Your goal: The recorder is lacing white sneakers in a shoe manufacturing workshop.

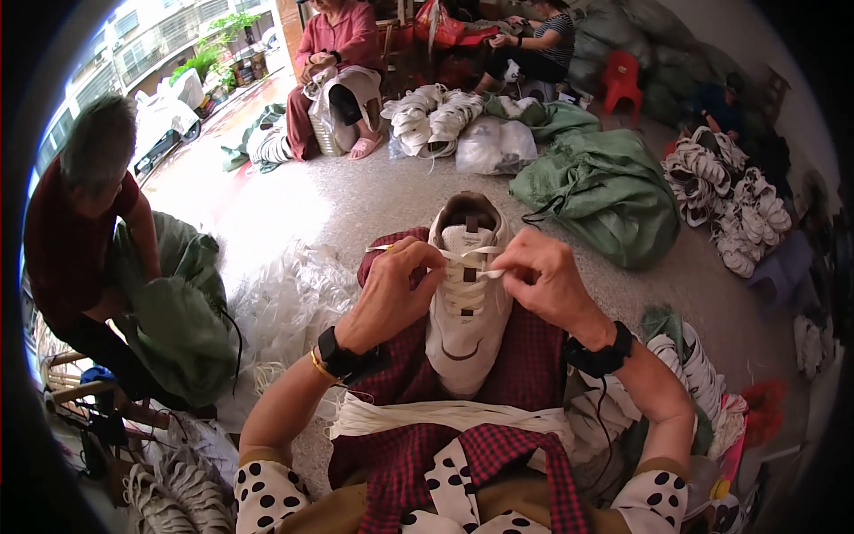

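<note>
Green woven material bulks at the left of the frame I'm watching remotely: a sack (182, 343), with a co-worker (67, 222) in dark red bending over it. A tangled white heap (298, 303) lies nearer the centre. Then comes the left hand (391, 289), thumb and forefinger pressed together on a strand of the white lace (458, 288), at the left edge of the shoe (458, 347). That shoe, off-white, sits mid-frame over the checked cloth (400, 454) on the lap, toe toward the lower edge. On its right, the right hand (551, 278) pinches a strand likewise; at this scale I can't fairly tell whether either pinch holds one strand or two. Farther over, toward the upper right, are a bulging green bag (614, 196) and a pile of white shoes (729, 178).

To lace this well, I'd match the left pull to the right, lay each pass flat without a twist, and keep the tongue (471, 240) centred. Too hard a tug could, I judge, pucker the eyelet edges.

As for writing, small dark lettering shows on the tongue, and a little printed mark sits just below the lacing.
</note>
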`<state>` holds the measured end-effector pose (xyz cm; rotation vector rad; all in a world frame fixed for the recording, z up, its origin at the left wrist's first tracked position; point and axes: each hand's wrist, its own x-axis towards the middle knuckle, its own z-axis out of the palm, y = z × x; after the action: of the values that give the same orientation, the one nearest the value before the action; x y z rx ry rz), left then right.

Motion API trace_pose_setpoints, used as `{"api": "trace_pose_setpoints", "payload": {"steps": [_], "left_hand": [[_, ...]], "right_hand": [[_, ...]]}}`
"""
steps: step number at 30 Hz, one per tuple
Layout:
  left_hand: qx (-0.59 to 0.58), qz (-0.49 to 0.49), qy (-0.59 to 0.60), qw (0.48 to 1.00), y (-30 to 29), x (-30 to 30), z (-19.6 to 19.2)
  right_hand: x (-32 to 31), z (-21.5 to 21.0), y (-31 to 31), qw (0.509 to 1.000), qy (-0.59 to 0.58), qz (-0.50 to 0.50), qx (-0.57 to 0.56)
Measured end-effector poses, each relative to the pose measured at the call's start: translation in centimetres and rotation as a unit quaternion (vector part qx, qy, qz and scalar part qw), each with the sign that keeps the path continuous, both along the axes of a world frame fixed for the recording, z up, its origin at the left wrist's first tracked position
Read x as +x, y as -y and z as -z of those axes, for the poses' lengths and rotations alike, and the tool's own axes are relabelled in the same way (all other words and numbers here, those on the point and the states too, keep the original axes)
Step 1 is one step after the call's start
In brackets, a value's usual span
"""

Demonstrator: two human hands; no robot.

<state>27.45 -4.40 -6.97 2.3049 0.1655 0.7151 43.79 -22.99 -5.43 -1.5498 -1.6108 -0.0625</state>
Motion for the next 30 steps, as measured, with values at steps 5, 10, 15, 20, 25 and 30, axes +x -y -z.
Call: {"api": "trace_pose_setpoints", "payload": {"steps": [5,10,15,20,25,30], "left_hand": [[0.018,0.011,0.032,0.999,-0.1,0.3,0.7],[-0.034,0.016,-0.014,0.999,-1.0,0.9,0.5],[0.044,0.086,0.006,0.995,-1.5,1.0,0.1],[0.087,0.142,0.004,0.986,-1.2,0.5,-0.8],[-0.032,0.089,-0.052,0.994,-1.1,-0.2,-2.2],[0.083,0.126,-0.032,0.988,-3.6,0.0,-1.1]], "right_hand": [[0.5,0.4,0.0,0.989,-0.026,0.139,-0.047],[0.9,-1.0,-1.1,0.993,0.026,0.112,-0.018],[1.3,-0.3,-1.8,0.986,0.105,0.045,-0.118],[0.7,0.1,-1.9,0.986,0.098,0.068,-0.116],[1.4,0.1,-2.2,0.986,0.087,0.061,-0.127],[1.8,-0.1,-2.6,0.984,0.099,0.059,-0.134]]}}
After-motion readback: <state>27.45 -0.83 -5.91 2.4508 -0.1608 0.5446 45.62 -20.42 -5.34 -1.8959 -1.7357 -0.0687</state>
